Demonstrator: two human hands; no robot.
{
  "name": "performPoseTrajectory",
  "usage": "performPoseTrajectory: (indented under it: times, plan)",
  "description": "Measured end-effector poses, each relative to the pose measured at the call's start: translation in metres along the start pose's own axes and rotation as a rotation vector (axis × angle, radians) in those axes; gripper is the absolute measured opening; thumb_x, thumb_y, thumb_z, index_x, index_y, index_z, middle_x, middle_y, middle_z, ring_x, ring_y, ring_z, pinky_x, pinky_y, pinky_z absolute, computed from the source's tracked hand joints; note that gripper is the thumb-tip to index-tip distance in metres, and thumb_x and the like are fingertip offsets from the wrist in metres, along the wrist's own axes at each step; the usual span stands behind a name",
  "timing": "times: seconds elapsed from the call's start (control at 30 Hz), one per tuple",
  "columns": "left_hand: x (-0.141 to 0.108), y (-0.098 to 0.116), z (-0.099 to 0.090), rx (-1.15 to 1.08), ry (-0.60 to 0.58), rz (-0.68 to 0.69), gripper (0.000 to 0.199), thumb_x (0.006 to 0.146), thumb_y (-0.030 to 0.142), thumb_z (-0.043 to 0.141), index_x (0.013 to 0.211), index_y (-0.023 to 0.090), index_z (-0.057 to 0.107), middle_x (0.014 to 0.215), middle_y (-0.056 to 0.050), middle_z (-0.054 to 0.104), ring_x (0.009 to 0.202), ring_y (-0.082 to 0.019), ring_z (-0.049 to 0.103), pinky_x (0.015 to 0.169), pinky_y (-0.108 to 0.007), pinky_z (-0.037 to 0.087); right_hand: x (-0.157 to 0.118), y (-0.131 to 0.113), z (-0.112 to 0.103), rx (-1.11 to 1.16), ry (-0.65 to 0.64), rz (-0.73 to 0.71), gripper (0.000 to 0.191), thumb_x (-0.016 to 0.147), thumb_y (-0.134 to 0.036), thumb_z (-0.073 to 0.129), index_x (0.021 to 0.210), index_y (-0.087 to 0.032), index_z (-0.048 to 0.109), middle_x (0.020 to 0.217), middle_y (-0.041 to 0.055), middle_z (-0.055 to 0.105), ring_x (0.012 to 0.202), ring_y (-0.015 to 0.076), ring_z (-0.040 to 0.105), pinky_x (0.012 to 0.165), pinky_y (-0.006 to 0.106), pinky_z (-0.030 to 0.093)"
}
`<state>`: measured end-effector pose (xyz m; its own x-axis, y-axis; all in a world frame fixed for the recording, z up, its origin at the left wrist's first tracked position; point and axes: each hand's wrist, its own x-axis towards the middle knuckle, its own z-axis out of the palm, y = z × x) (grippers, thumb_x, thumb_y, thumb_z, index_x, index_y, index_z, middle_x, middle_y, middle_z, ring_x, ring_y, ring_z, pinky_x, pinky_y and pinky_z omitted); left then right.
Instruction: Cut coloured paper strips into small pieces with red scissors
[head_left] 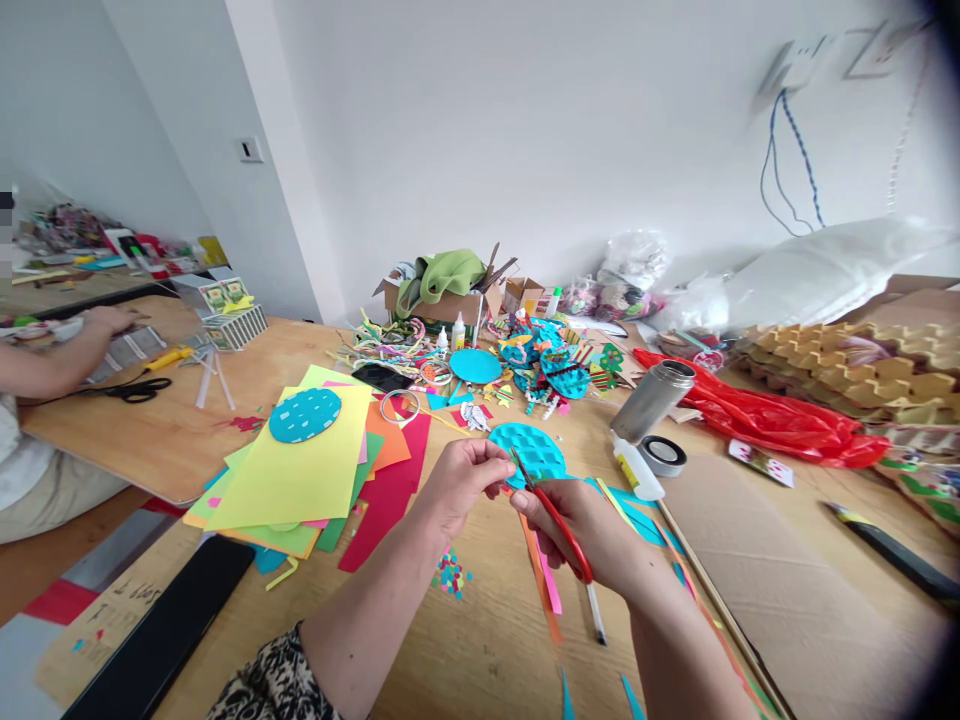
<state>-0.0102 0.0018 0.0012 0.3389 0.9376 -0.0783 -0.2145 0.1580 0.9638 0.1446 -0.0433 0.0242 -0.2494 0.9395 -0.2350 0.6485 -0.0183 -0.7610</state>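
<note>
Red-handled scissors [559, 525] are held in my right hand [581, 525], their blades pointing up and left toward my left fingertips. My left hand [461, 485] is pinched at the blade tips, around something too small to make out. Just behind both hands lies a blue disc with raised shapes [536, 450]. A second blue disc with pale patches [305, 415] rests on yellow paper [292, 485] at the left. Farther back is a plain blue disc [475, 366]. Small coloured dots [451, 575] lie in front of my left hand.
A steel flask [651, 402], a glue bottle [637, 470] and cardboard [772, 560] stand or lie at the right. Behind are paper scraps and a box [435, 300]. A black phone-like slab [169, 630] lies front left. Another person's arm [52, 360] is at far left.
</note>
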Motion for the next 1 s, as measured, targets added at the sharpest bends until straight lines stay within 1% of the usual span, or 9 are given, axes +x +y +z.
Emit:
performPoseTrajectory:
  times: [0.2, 0.33, 0.47, 0.8, 1.0]
  plan:
    - [0.0006, -0.0014, 0.0007, -0.005, -0.003, -0.018, 0.014, 0.063, 0.024, 0.067, 0.066, 0.013, 0.059, 0.057, 0.002, 0.054, 0.049, -0.007, 0.045, 0.052, -0.024, 0.035, 0.0006, -0.0023, 0.0, 0.005, -0.009, -0.001, 0.052, 0.084, -0.062, 0.044, 0.056, -0.018, 0.048, 0.046, 0.0007, 0.056, 0.039, 0.0102, 0.052, 0.041, 0.02, 0.036]
    - [0.0006, -0.0007, 0.0003, 0.012, -0.015, -0.011, 0.014, 0.063, 0.024, 0.067, 0.064, 0.013, 0.059, 0.054, 0.003, 0.052, 0.049, -0.007, 0.044, 0.051, -0.024, 0.034, 0.0005, 0.0, -0.0005, -0.021, -0.002, -0.033, 0.051, 0.085, -0.06, 0.045, 0.058, -0.017, 0.049, 0.049, 0.0013, 0.059, 0.041, 0.0105, 0.054, 0.043, 0.02, 0.037]
    - [0.0004, -0.0005, -0.0009, 0.021, -0.032, -0.018, 0.014, 0.062, 0.024, 0.067, 0.065, 0.012, 0.06, 0.057, 0.002, 0.054, 0.051, -0.007, 0.045, 0.052, -0.024, 0.035, 0.0008, 0.0038, -0.0003, -0.062, 0.009, -0.059, 0.051, 0.085, -0.06, 0.044, 0.058, -0.017, 0.051, 0.049, 0.0023, 0.06, 0.042, 0.0109, 0.055, 0.045, 0.021, 0.038]
    - [0.0014, 0.0002, -0.0027, 0.022, 0.006, -0.001, 0.013, 0.063, 0.024, 0.067, 0.064, 0.012, 0.061, 0.054, 0.003, 0.052, 0.049, -0.006, 0.043, 0.05, -0.022, 0.032, 0.0011, 0.0036, 0.0002, -0.035, -0.002, -0.038, 0.053, 0.084, -0.062, 0.043, 0.057, -0.018, 0.049, 0.047, 0.0011, 0.058, 0.04, 0.0103, 0.053, 0.043, 0.02, 0.037]
    - [0.0001, 0.0023, -0.0016, 0.023, -0.007, -0.009, 0.013, 0.061, 0.024, 0.067, 0.063, 0.012, 0.062, 0.054, 0.002, 0.052, 0.049, -0.007, 0.043, 0.05, -0.022, 0.032, 0.001, 0.0041, 0.0004, -0.031, 0.001, -0.036, 0.053, 0.083, -0.064, 0.043, 0.058, -0.018, 0.049, 0.049, 0.0014, 0.059, 0.041, 0.011, 0.054, 0.044, 0.021, 0.038]
